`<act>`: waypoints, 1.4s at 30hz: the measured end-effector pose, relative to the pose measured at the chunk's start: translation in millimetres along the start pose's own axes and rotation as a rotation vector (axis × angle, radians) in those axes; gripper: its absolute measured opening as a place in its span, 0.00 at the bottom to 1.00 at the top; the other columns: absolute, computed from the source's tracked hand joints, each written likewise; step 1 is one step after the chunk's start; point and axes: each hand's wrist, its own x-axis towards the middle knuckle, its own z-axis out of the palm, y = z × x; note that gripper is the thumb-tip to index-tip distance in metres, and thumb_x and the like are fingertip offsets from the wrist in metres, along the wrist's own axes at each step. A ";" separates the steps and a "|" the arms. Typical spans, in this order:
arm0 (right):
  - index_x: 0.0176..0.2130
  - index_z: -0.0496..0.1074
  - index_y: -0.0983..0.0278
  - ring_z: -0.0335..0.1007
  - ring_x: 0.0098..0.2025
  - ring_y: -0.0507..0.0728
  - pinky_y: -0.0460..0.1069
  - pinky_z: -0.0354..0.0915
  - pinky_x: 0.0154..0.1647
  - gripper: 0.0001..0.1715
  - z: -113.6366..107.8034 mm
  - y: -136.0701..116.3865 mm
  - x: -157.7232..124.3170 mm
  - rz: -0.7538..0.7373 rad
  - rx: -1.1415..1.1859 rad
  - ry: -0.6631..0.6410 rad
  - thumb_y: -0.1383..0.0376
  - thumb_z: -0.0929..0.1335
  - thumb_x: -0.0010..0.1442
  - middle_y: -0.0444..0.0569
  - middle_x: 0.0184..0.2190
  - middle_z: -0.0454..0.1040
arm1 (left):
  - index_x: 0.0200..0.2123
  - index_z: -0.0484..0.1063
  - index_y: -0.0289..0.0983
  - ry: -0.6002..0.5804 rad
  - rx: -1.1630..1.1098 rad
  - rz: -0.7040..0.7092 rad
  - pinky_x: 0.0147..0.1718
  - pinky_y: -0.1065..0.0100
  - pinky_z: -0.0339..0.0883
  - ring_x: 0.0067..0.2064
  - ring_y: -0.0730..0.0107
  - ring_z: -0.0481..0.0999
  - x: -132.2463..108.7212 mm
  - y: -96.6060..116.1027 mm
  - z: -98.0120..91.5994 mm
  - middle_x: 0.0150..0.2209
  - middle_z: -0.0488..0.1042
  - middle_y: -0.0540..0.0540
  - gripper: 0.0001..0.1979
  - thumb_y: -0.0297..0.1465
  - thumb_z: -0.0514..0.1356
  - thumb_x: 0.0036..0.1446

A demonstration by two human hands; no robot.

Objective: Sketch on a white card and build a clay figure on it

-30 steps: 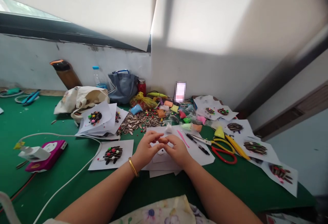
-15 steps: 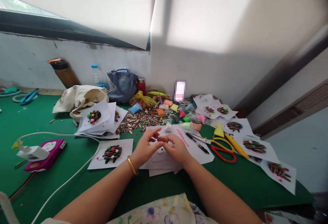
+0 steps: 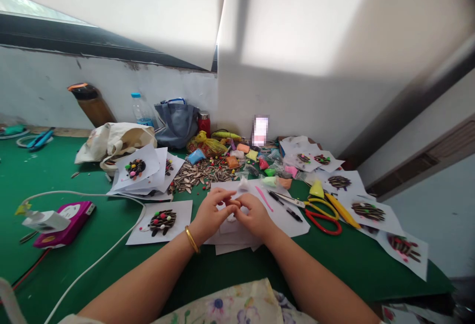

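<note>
Over a stack of white paper (image 3: 293, 227), my left hand (image 3: 212, 213) and my right hand (image 3: 255, 215) meet with thumbs and fingertips pressed together. Whatever lies between the fingertips is too small or hidden to make out. Just under them, a small white clay shape (image 3: 230, 219) on the paper is mostly covered by my fingers. A pink clay tool (image 3: 264, 199) and a black pen (image 3: 285, 206) lie on the sheet to the right of my hands. Close by are scissors (image 3: 322, 214) with yellow and red handles.
A heap of sunflower seeds (image 3: 191, 175) spreads behind the hands, beside bags of coloured clay (image 3: 233, 162). Seed-decorated sheets flank me, including a hedgehog picture (image 3: 163, 222) at left. A white cable (image 3: 107, 254) runs across the green table (image 3: 122, 284) from a purple power strip (image 3: 67, 225).
My hands stay together over the paper while the fingers shift slightly. The right fingertips sit a little higher and cover more of the white shape below.
</note>
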 end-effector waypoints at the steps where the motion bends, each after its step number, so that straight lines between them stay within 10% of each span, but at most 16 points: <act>1: 0.33 0.75 0.62 0.69 0.36 0.56 0.50 0.63 0.40 0.09 1.0 0.4 -0.2 -0.014 -0.037 -0.003 0.62 0.66 0.61 0.46 0.31 0.75 | 0.39 0.79 0.41 -0.004 0.033 0.002 0.37 0.66 0.68 0.38 0.66 0.73 0.0 0.4 0.1 0.34 0.74 0.47 0.11 0.38 0.65 0.54; 5: 0.32 0.73 0.61 0.68 0.36 0.55 0.50 0.62 0.39 0.08 3.8 1.4 -0.3 -0.011 -0.026 0.014 0.62 0.66 0.61 0.45 0.31 0.75 | 0.28 0.79 0.40 0.042 0.051 -0.046 0.35 0.67 0.67 0.34 0.67 0.72 0.4 1.1 -0.6 0.29 0.74 0.47 0.10 0.39 0.63 0.55; 11: 0.29 0.71 0.62 0.67 0.34 0.55 0.49 0.61 0.38 0.10 2.8 1.7 0.1 0.003 -0.060 0.045 0.61 0.67 0.61 0.45 0.28 0.73 | 0.47 0.77 0.41 0.022 -0.041 -0.047 0.39 0.65 0.70 0.41 0.64 0.74 0.6 -2.7 0.1 0.40 0.75 0.45 0.16 0.39 0.62 0.56; 19: 0.38 0.74 0.60 0.69 0.42 0.57 0.51 0.63 0.45 0.10 1.7 -2.9 -1.3 -0.028 0.025 0.030 0.57 0.68 0.61 0.47 0.37 0.76 | 0.29 0.80 0.40 0.036 -0.018 -0.038 0.40 0.65 0.69 0.37 0.66 0.74 1.2 3.0 -3.5 0.32 0.77 0.47 0.10 0.38 0.62 0.57; 25: 0.33 0.73 0.61 0.68 0.37 0.56 0.51 0.62 0.41 0.09 0.3 0.9 -0.8 -0.016 -0.029 0.048 0.61 0.65 0.63 0.46 0.31 0.74 | 0.53 0.73 0.43 0.012 -0.039 -0.027 0.42 0.63 0.69 0.42 0.64 0.74 0.5 -4.6 -0.8 0.41 0.77 0.45 0.23 0.38 0.65 0.53; 31: 0.34 0.73 0.61 0.68 0.40 0.57 0.51 0.62 0.43 0.04 1.3 -2.5 -1.1 -0.037 -0.036 0.074 0.65 0.67 0.59 0.46 0.33 0.74 | 0.30 0.80 0.40 -0.008 0.035 -0.002 0.37 0.66 0.67 0.35 0.67 0.73 0.9 -0.6 -2.4 0.30 0.75 0.47 0.10 0.39 0.63 0.56; 38: 0.33 0.73 0.61 0.69 0.38 0.57 0.51 0.62 0.41 0.08 -1.2 -2.0 -0.4 -0.022 -0.029 0.028 0.63 0.65 0.62 0.47 0.31 0.74 | 0.51 0.74 0.44 0.004 0.029 -0.003 0.40 0.65 0.68 0.41 0.65 0.73 0.1 -3.9 -1.8 0.41 0.75 0.45 0.21 0.38 0.66 0.53; 42: 0.32 0.73 0.62 0.68 0.38 0.57 0.51 0.61 0.42 0.06 2.0 -1.2 -1.9 -0.046 -0.107 0.026 0.65 0.66 0.60 0.47 0.30 0.74 | 0.37 0.81 0.43 -0.036 0.105 0.023 0.39 0.66 0.67 0.38 0.67 0.73 -0.4 -2.0 -2.7 0.33 0.74 0.48 0.08 0.38 0.63 0.57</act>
